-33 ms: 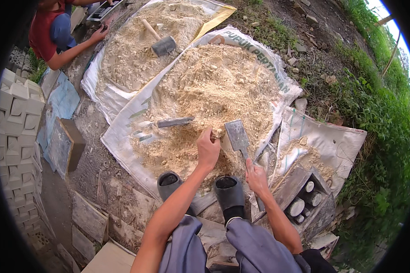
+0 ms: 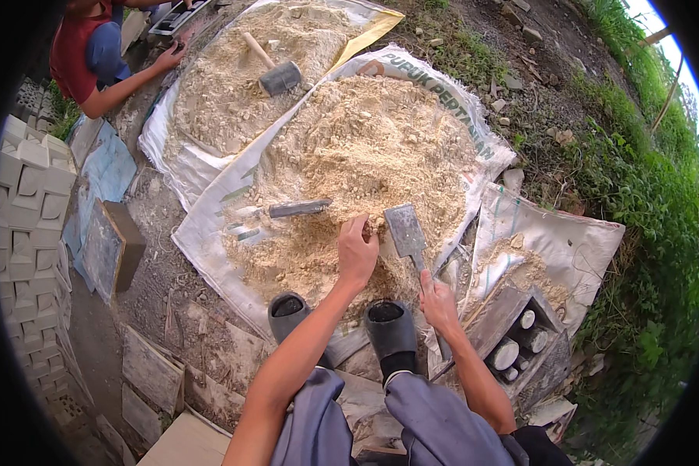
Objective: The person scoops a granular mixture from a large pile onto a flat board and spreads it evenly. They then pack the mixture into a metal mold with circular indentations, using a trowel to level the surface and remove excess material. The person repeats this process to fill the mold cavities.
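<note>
My right hand point(image 2: 439, 301) is wrapped round the handle of a trowel with a flat rectangular metal blade point(image 2: 405, 231). The blade points away from me, over the right part of a heap of pale, crumbly sandy material point(image 2: 373, 155). Left of the blade, my left hand point(image 2: 357, 252) reaches down at the near part of the heap, fingers bent and slightly apart; no object shows in it. A narrow grey bar point(image 2: 300, 207) lies on the material beyond that hand. Under the heap is a white woven sack point(image 2: 210, 233).
A mallet point(image 2: 278, 78) rests on a second heap at the upper left. At right stands a wooden mould box point(image 2: 547, 312) with several round pegs. Stacked pale blocks point(image 2: 31, 202) line the left edge. A person in red point(image 2: 74, 58) crouches at upper left.
My left hand has shifted very slightly to the right, and its fingers have loosened from a pinch. The trowel and my right hand look nearly unmoved.
</note>
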